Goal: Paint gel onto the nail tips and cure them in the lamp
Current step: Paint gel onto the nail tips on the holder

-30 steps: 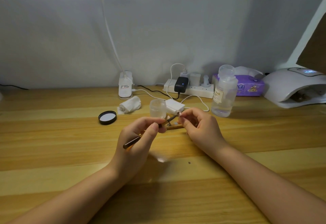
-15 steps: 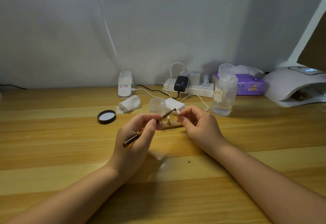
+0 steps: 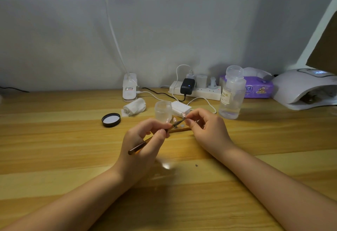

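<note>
The left hand [image 3: 144,145] grips the brush [image 3: 145,142] pen-fashion, bristles meeting the nail tip [image 3: 184,115]. The right hand [image 3: 207,130] pinches that tip in its fingers [image 3: 191,122], raised above the desk [image 3: 54,158] for control. The lamp [image 3: 306,89] stands far right.

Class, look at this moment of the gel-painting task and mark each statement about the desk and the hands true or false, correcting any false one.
1. The left hand holds the brush. True.
2. The right hand pinches a nail tip at the brush's end. True.
3. The black lid sits on the small clear jar. False: it lies on the desk, left of the open jar.
4. The curing lamp stands at the far left. False: far right.
5. The tall clear bottle stands upright. True.
</note>
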Motion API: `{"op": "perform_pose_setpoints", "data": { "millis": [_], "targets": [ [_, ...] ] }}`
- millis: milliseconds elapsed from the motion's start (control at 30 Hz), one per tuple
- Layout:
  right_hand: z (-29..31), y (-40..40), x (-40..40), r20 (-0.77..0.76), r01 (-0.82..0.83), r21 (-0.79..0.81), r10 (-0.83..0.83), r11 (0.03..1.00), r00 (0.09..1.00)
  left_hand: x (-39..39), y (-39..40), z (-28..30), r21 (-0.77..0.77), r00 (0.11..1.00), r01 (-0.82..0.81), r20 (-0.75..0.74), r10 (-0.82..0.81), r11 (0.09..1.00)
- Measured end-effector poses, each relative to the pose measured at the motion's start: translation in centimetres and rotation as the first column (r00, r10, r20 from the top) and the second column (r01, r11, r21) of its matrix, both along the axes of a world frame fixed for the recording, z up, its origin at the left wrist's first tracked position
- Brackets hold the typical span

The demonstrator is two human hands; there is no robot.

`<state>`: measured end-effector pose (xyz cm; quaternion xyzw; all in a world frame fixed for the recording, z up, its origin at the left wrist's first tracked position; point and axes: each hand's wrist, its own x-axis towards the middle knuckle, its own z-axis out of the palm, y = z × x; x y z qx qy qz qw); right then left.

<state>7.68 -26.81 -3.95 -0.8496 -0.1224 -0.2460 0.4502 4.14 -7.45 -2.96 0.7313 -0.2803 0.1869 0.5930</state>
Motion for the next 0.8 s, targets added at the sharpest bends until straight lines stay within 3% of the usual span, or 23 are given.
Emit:
{"op": "perform_pose_setpoints", "data": {
  "millis": [367,800],
  "targets": [
    [-0.19,-0.11,0.20,0.029,0.034,-0.032,-0.033,0.999,0.999,0.16,0.02,-0.15,0.053,0.999,-0.032,0.026,0.030,0.998],
    [-0.22,0.00,0.17,0.027,0.042,-0.030,-0.042,0.999,0.999,0.29,0.09,-0.14,0.005,0.999,-0.022,0.027,0.022,1.000]
  ]
}}
